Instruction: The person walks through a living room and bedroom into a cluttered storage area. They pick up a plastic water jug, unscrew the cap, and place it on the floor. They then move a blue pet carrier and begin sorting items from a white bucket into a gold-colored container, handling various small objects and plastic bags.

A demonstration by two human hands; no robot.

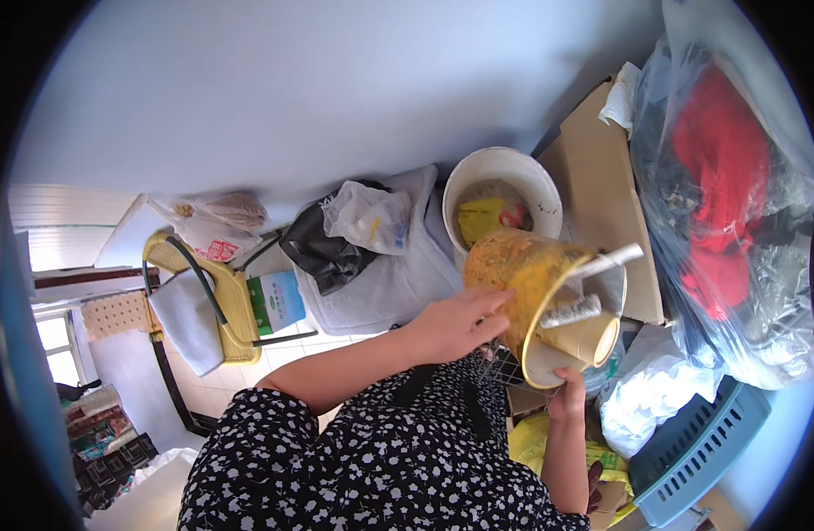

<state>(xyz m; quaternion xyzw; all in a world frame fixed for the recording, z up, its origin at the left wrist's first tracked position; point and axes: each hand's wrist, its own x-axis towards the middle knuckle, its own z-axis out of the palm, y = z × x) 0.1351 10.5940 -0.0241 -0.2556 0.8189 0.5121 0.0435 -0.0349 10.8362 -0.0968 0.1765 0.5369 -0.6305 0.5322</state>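
Observation:
A worn yellow bucket is tipped on its side in front of me, its mouth facing right. My left hand presses its fingers against the bucket's outer wall. At the lower rim, my right hand grips the edge with the thumb on the inside. Within the mouth lie a beige cup-shaped container and a crinkled, clear-wrapped piece. A pale flat strip sticks out past the upper rim. The bucket's bottom and the undersides of my fingers are hidden.
Behind the bucket stands a white bucket holding a yellow packet. Cardboard and a large clear bag crowd the right, above a blue-grey plastic basket. Leftward are a grey cushion, a black bag and a yellow chair.

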